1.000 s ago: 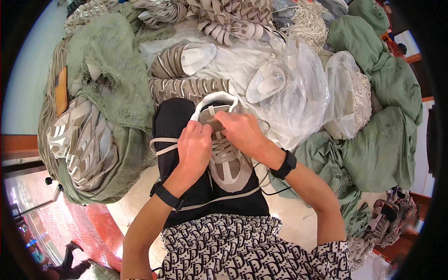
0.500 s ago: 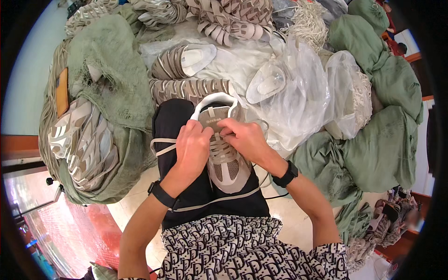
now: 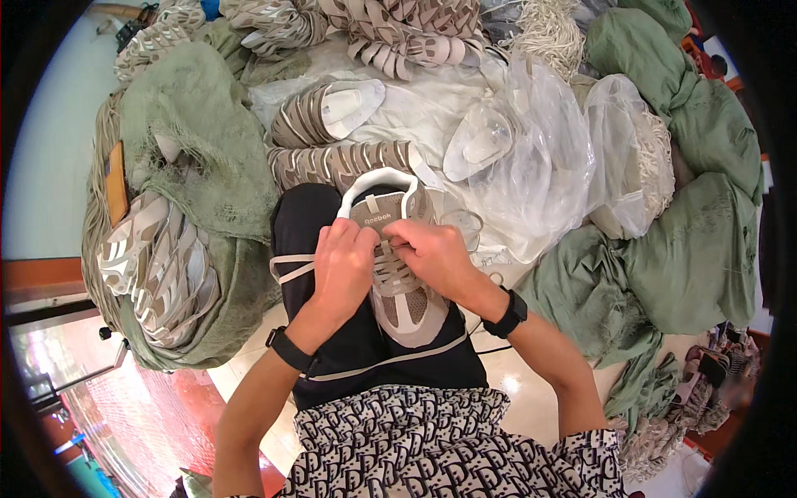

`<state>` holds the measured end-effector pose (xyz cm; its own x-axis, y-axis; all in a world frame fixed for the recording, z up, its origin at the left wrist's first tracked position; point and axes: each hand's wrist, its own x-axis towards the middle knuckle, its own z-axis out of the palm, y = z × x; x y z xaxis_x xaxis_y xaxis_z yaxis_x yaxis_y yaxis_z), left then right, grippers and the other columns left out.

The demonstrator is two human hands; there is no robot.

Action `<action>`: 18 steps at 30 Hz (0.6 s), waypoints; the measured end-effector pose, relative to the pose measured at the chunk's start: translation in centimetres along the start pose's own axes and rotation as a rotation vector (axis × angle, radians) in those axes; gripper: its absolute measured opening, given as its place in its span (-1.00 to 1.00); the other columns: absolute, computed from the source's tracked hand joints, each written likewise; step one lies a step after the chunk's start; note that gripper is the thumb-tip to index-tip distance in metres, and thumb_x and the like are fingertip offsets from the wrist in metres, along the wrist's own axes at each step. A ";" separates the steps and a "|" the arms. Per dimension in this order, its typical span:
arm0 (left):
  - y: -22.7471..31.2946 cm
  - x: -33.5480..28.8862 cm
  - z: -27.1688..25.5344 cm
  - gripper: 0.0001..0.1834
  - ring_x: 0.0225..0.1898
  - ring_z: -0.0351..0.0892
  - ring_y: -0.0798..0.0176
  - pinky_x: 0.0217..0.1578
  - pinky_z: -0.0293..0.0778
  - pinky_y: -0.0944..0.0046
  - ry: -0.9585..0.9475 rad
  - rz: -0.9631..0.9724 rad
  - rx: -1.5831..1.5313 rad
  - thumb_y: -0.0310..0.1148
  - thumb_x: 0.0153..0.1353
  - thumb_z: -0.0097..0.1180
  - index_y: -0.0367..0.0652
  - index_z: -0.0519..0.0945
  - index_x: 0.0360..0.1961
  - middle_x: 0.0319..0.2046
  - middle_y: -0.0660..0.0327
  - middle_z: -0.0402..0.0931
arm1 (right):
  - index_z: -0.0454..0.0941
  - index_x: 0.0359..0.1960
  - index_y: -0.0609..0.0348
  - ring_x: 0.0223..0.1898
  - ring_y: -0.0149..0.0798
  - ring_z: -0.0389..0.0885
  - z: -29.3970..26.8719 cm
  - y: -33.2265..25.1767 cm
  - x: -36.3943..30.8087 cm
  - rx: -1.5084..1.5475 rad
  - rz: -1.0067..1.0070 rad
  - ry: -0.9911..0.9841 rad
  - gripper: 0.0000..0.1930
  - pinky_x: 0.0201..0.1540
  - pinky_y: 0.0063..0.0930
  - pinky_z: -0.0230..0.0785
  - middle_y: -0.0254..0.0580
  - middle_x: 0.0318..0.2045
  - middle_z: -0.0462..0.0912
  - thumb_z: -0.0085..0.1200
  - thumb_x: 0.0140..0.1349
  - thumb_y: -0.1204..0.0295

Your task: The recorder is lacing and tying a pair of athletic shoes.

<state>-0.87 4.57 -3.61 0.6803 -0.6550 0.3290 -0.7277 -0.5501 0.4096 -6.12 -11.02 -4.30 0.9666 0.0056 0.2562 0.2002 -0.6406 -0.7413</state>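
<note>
A beige-and-brown sneaker (image 3: 409,314) with a white collar rests on my black-trousered lap, its toe toward me. My left hand (image 3: 345,261) is closed at the upper left of the lacing, fingertips pinched together. Opposite it, my right hand (image 3: 436,256) pinches at the same upper part, just below the tongue. A flat beige shoelace (image 3: 398,358) runs from the lacing, loops out past my left hand and stretches across my thighs. What lies between the fingertips is mostly hidden, but the lace leads into both hands.
Beyond my knees, stacked brown-and-beige shoe uppers (image 3: 324,163) lie on white plastic sheeting. A clear plastic bag (image 3: 544,170) and a bundle of pale laces (image 3: 550,37) are on the right. Green cloth sacks (image 3: 689,257) stand at the right, and another sack (image 3: 195,133) with uppers at the left.
Both hands stay pinched at the top of the lacing with almost no movement. The whole view has shifted slightly.
</note>
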 end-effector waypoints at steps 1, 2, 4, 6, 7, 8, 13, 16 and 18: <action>0.3 0.0 0.1 -0.83 -0.33 0.40 0.09 -0.32 0.29 0.17 0.014 -0.013 -0.007 -0.64 -0.18 0.10 -0.19 0.47 -0.50 -0.53 0.17 0.40 | 0.51 -0.32 0.10 -0.51 -0.22 0.58 0.0 0.0 -0.1 0.008 0.014 0.020 -0.78 -0.49 -0.46 0.40 -0.21 -0.53 0.58 0.07 -0.07 0.58; 0.5 0.0 0.2 -0.83 -0.33 0.40 0.09 -0.32 0.29 0.17 0.018 -0.003 -0.002 -0.64 -0.18 0.10 -0.19 0.47 -0.50 -0.53 0.17 0.40 | 0.51 -0.32 0.10 -0.51 -0.22 0.58 0.1 0.0 -0.2 0.016 0.000 0.028 -0.78 -0.49 -0.46 0.40 -0.21 -0.53 0.58 0.07 -0.07 0.58; 0.9 -0.2 0.2 -0.84 -0.31 0.41 0.08 -0.31 0.29 0.16 0.029 -0.071 -0.075 -0.65 -0.15 0.08 -0.21 0.47 -0.48 -0.50 0.15 0.42 | 0.50 -0.34 0.11 -0.51 -0.22 0.58 0.2 -0.1 -0.5 0.018 0.002 0.059 -0.80 -0.49 -0.45 0.40 -0.20 -0.53 0.57 0.07 -0.07 0.58; 1.1 -0.4 0.1 -0.84 -0.31 0.41 0.08 -0.30 0.30 0.16 0.056 -0.079 -0.101 -0.66 -0.13 0.07 -0.22 0.47 -0.47 -0.49 0.15 0.43 | 0.50 -0.34 0.11 -0.52 -0.22 0.58 0.3 -0.3 -0.7 0.029 0.007 0.090 -0.81 -0.49 -0.45 0.40 -0.19 -0.54 0.57 0.07 -0.06 0.58; 1.1 -0.5 0.1 -0.84 -0.30 0.42 0.07 -0.29 0.30 0.16 0.064 -0.090 -0.136 -0.66 -0.12 0.06 -0.22 0.47 -0.45 -0.48 0.14 0.44 | 0.50 -0.35 0.11 -0.53 -0.22 0.57 0.3 -0.4 -0.9 0.034 0.011 0.120 -0.81 -0.49 -0.45 0.40 -0.19 -0.54 0.56 0.07 -0.05 0.58; 1.2 -0.6 0.1 -0.84 -0.30 0.42 0.07 -0.29 0.30 0.16 0.077 -0.081 -0.136 -0.66 -0.12 0.06 -0.22 0.47 -0.45 -0.48 0.14 0.44 | 0.50 -0.35 0.11 -0.53 -0.22 0.57 0.3 -0.5 -1.0 0.036 0.014 0.122 -0.81 -0.49 -0.45 0.40 -0.19 -0.54 0.56 0.07 -0.05 0.58; 1.4 -0.4 0.5 -0.77 -0.32 0.43 0.11 -0.34 0.27 0.19 0.098 -0.107 -0.137 -0.67 -0.15 0.05 -0.19 0.49 -0.40 -0.49 0.18 0.46 | 0.50 -0.37 0.11 -0.54 -0.21 0.57 0.2 -0.3 -1.2 0.069 0.032 0.096 -0.84 -0.51 -0.44 0.39 -0.21 -0.56 0.56 0.07 -0.04 0.59; 1.7 -0.3 0.8 -0.75 -0.31 0.43 0.12 -0.34 0.26 0.18 0.096 -0.141 -0.084 -0.66 -0.19 0.06 -0.18 0.47 -0.40 -0.50 0.18 0.46 | 0.50 -0.40 0.13 -0.57 -0.19 0.55 0.3 0.2 -1.1 0.054 -0.009 0.081 -0.86 -0.55 -0.42 0.37 -0.21 -0.59 0.55 0.06 -0.05 0.59; 2.0 -0.3 1.1 -0.73 -0.30 0.42 0.12 -0.33 0.26 0.17 0.100 -0.139 -0.062 -0.66 -0.22 0.07 -0.17 0.47 -0.40 -0.49 0.19 0.46 | 0.50 -0.41 0.14 -0.59 -0.19 0.54 0.5 0.2 -1.1 0.030 -0.103 0.059 -0.86 -0.56 -0.42 0.36 -0.20 -0.60 0.54 0.07 -0.06 0.59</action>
<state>-2.57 3.11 -3.81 0.7812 -0.5189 0.3471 -0.6217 -0.5965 0.5076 -7.03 -10.73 -5.05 0.9298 0.0239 0.3673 0.3032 -0.6155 -0.7275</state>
